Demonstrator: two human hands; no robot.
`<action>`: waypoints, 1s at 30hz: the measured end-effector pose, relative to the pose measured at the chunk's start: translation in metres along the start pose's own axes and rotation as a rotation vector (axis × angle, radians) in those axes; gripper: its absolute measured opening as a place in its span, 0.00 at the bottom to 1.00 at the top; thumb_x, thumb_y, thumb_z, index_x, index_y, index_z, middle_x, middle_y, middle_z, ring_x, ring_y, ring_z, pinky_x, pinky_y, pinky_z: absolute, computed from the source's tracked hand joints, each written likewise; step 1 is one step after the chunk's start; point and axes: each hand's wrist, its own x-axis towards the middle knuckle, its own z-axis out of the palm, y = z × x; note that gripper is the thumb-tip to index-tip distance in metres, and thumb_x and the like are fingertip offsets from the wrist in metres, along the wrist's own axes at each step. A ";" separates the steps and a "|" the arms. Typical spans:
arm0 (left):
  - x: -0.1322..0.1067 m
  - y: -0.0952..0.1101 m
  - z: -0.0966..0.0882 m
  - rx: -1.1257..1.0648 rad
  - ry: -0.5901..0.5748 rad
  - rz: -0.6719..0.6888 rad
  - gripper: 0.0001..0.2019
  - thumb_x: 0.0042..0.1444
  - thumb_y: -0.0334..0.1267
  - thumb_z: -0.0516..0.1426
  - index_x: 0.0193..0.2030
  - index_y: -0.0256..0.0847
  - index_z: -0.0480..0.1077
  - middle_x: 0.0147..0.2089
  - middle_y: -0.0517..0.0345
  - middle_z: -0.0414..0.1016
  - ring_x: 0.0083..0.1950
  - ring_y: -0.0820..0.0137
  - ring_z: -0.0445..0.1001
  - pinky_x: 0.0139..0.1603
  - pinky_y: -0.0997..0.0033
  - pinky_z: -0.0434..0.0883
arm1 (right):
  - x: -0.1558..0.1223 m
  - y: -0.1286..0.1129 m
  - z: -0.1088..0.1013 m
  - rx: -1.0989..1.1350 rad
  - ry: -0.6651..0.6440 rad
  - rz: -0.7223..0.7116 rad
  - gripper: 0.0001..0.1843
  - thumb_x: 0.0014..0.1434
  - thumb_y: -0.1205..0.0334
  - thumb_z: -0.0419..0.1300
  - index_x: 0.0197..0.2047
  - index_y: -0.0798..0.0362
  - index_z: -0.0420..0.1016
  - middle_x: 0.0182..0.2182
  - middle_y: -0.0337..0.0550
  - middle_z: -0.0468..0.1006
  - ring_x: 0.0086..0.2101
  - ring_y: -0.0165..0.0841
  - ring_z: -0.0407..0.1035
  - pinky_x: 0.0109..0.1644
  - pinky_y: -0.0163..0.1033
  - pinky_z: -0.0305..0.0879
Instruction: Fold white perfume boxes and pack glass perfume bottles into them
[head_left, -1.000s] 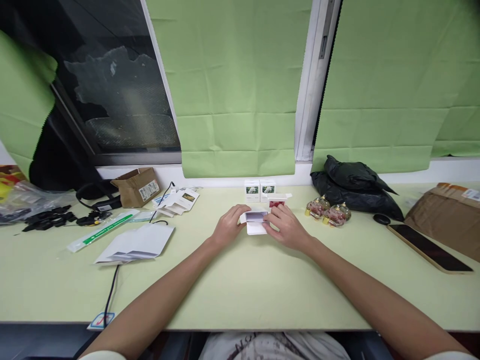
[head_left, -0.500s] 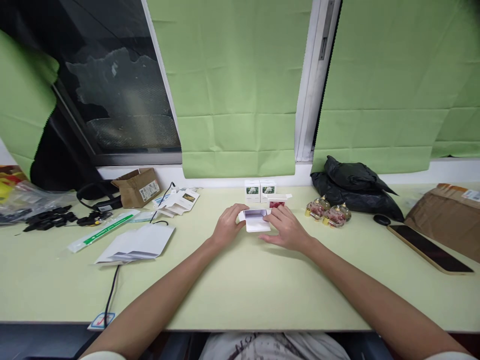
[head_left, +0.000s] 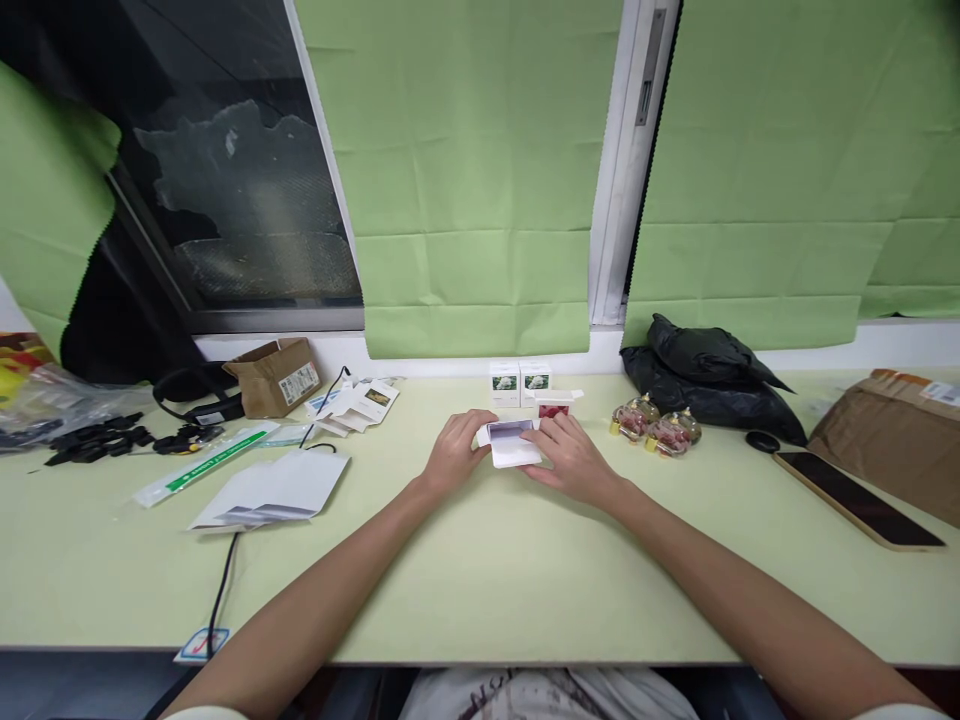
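Note:
Between my hands is a small white cardboard box (head_left: 514, 454), its top unfolded and its inside facing me. My left hand (head_left: 456, 447) grips the box's left side, fingers over the far edge and thumb at the near side. My right hand (head_left: 568, 452) holds the right side, fingertips at the opening and thumb low by the front flap. Just behind stands another small box with a red picture (head_left: 553, 409) and a raised lid flap. Two white boxes with green pictures (head_left: 505, 384) stand side by side farther back.
Round glass jars with gold fittings (head_left: 670, 434) sit right of my hands, before black plastic bags (head_left: 705, 375). A phone (head_left: 859, 500) and brown parcel (head_left: 892, 440) lie far right. On the left are flattened white cartons (head_left: 274, 488), a cable (head_left: 225, 580) and an open brown box (head_left: 276, 378).
My right thumb has moved in toward the white box's front flap. The hands and the box otherwise stay nearly in place.

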 end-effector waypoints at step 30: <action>0.004 0.002 0.004 -0.347 0.004 -0.518 0.22 0.64 0.51 0.62 0.60 0.46 0.67 0.54 0.53 0.80 0.47 0.64 0.79 0.49 0.64 0.76 | 0.004 -0.005 -0.004 0.136 0.122 0.204 0.33 0.73 0.57 0.53 0.75 0.53 0.47 0.44 0.50 0.73 0.44 0.45 0.69 0.53 0.51 0.68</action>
